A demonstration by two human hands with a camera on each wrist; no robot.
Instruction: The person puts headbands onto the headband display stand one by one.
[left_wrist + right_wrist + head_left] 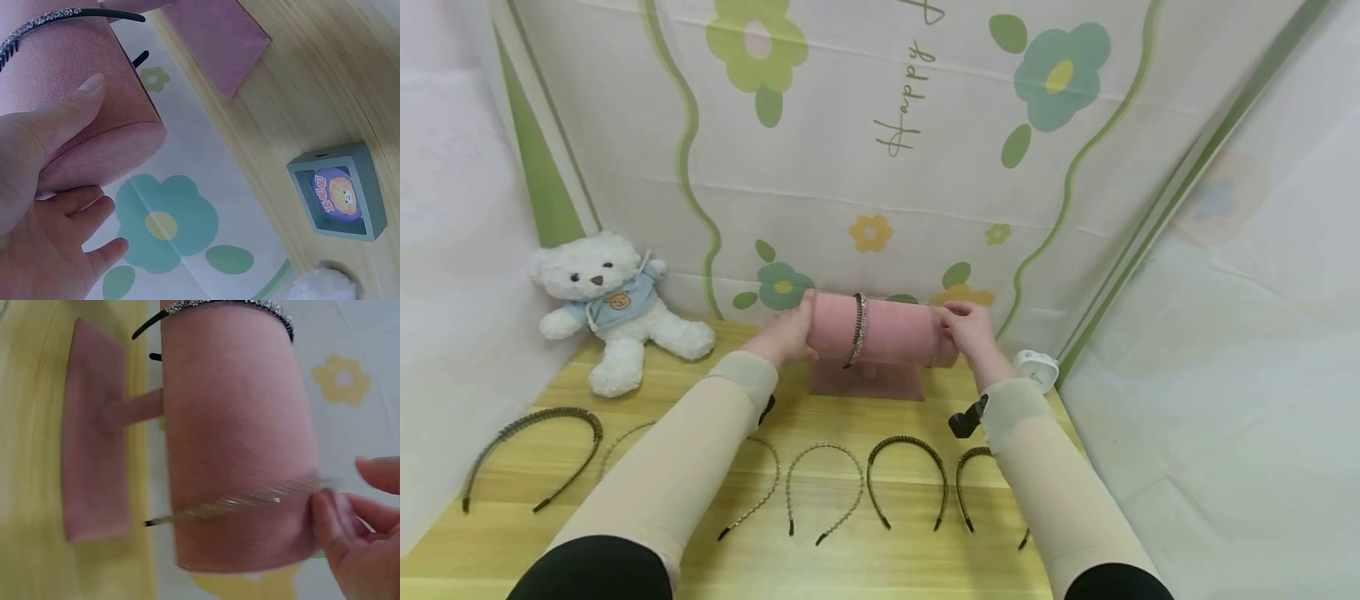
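Note:
A pink padded cylinder on a headband stand (898, 333) lies horizontally above its flat base. My left hand (786, 336) grips the cylinder's left end, the thumb along its surface and the fingers by the end face. Around the middle sits a dark headband with sparkling stones (859, 331). My right hand (973, 333) is at the other end. In the right wrist view its fingers pinch a thin, pale, glittery headband (250, 503) that lies slantwise across the cylinder; this part is blurred.
Several headbands, such as a beaded one (825, 447) and a dark one (907, 440), lie on the wooden table (850, 571). At the left sits a white teddy bear (617, 300); behind the right hand stands a white device (1036, 369). The left wrist view shows a grey box frame (367, 194).

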